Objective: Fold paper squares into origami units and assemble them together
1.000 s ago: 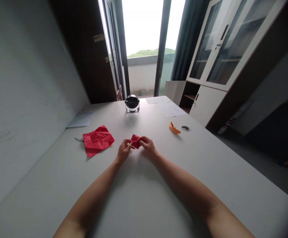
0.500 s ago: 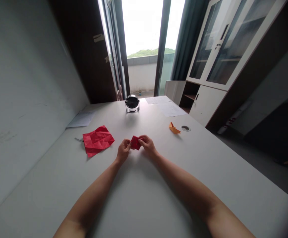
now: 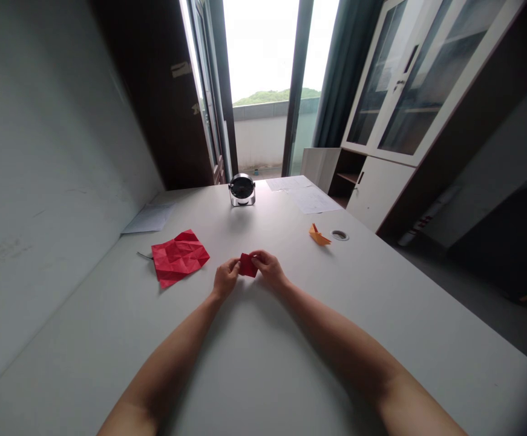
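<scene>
Between my hands is a small folded red paper (image 3: 247, 266), roughly square, held just over the white table (image 3: 254, 351). My left hand (image 3: 225, 278) pinches its left edge between thumb and fingers. On the opposite side, my right hand (image 3: 268, 268) grips the upper right edge, thumb toward me. Some of the fingers are hidden behind the paper. To the left lies a creased red sheet (image 3: 180, 257), opened out, with a thin dark strip poking from under its left side. An orange folded paper boat (image 3: 320, 235) rests to the right.
A round silver-framed black device (image 3: 242, 189) stands toward the far end. White papers lie at the back left (image 3: 149, 218) and back right (image 3: 317, 199). A cable hole (image 3: 340, 235) is set near the right edge. A wall borders the left side; a cabinet (image 3: 383, 188) stands beyond.
The folded red paper has turned and dipped slightly, and its face now looks plainer. My right hand has shifted its grip a little; my left hand has barely moved.
</scene>
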{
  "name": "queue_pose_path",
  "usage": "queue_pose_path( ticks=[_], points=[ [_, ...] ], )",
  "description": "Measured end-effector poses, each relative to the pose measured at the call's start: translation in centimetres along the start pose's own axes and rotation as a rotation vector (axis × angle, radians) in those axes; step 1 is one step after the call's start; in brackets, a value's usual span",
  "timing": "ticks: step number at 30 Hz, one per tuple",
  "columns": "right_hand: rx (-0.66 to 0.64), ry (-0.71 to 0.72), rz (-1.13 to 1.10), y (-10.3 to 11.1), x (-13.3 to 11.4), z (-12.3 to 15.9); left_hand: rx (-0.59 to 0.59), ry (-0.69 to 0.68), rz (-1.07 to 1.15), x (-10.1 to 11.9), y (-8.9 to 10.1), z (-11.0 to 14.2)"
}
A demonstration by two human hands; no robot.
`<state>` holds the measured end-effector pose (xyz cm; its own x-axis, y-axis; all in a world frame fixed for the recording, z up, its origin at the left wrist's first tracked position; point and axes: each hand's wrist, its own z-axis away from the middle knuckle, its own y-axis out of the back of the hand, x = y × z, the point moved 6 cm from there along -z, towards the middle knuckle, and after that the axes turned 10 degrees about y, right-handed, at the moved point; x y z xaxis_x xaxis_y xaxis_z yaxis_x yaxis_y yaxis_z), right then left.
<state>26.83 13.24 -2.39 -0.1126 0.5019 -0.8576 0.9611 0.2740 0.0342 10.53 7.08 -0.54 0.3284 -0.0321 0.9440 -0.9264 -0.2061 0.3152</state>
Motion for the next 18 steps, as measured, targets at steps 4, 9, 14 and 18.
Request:
queue_pose_path(
  ticks=[4,9,14,18],
  points=[
    [-0.022,0.018,0.113,-0.1,-0.5,0.1,0.009,-0.017,-0.096,0.5,0.2,0.2],
    [-0.077,0.006,0.183,-0.4,-1.1,0.4,0.013,-0.050,-0.122,0.7,0.2,0.3],
    [-0.089,0.011,0.210,-0.5,-1.5,0.4,0.023,-0.047,-0.093,0.7,0.3,0.3],
    [-0.100,0.015,0.206,-0.6,-1.6,0.3,0.012,-0.045,-0.078,0.5,0.2,0.2]
  ],
)
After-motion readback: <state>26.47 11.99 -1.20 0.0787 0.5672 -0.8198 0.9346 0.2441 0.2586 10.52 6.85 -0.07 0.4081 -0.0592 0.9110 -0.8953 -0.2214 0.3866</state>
